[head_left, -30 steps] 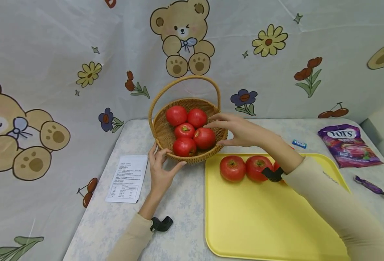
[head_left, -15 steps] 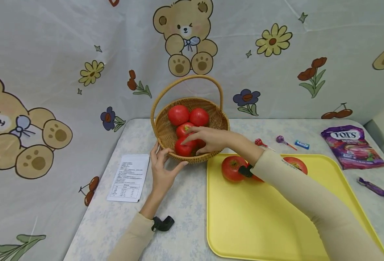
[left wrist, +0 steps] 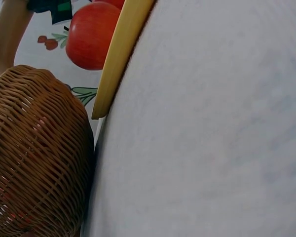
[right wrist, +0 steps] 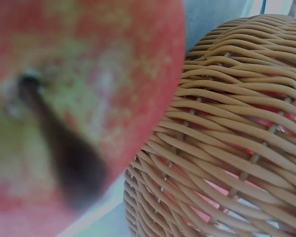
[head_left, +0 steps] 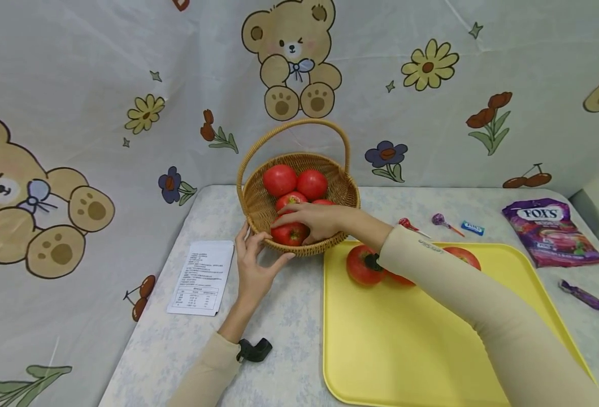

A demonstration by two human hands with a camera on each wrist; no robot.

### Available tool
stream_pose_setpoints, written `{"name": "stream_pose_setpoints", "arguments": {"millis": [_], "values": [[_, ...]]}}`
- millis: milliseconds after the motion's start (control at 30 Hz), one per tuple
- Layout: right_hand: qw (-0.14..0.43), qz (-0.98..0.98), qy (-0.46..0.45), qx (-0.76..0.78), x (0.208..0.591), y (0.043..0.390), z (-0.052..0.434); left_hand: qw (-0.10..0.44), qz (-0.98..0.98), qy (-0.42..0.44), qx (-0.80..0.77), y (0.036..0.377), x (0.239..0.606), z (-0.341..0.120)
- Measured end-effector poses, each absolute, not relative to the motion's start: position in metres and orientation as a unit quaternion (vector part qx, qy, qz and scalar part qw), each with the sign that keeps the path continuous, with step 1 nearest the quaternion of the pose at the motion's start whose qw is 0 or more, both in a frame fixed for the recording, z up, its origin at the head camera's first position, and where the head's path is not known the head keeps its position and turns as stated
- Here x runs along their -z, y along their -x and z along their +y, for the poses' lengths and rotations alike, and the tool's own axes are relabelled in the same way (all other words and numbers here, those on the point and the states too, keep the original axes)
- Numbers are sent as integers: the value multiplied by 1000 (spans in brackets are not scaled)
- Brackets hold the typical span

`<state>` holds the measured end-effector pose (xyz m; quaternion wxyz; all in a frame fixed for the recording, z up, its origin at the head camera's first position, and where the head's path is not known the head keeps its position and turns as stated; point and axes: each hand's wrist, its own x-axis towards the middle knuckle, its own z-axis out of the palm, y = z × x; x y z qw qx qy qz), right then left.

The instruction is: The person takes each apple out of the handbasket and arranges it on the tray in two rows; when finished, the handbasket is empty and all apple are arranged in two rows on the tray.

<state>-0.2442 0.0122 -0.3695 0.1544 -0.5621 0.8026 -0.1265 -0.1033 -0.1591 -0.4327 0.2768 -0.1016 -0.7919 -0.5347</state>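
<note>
Right hand [head_left: 321, 219] grips the front apple [head_left: 288, 236], left hand [head_left: 254, 272] holds the basket [head_left: 344, 195]. I'd brace it firmly so nothing rolls out.

The person's left arm [head_left: 215, 356] reaches forward, the left hand [head_left: 251, 268] holding with its thumb spread away from the fingers. The right arm [head_left: 474, 299] crosses leftward, the right hand [head_left: 320, 220] palm down, fingers bent.

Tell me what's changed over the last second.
The right hand moved left from the right rim of the basket and now curls over the front apple inside. Its arm uncovered the red lollipop. The left hand stays at the basket's rim; the yellow tray and candy bag stayed put.
</note>
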Motion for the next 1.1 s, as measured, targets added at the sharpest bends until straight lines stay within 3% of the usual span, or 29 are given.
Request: {"name": "stream_pose_setpoints", "arguments": {"millis": [533,1100], "values": [[92,801,583,106,374,247,5,276,-794,100,532,105,434,-159],[81,829,536,134,339,248,31,288,-786,113,535,105,435,-161]]}}
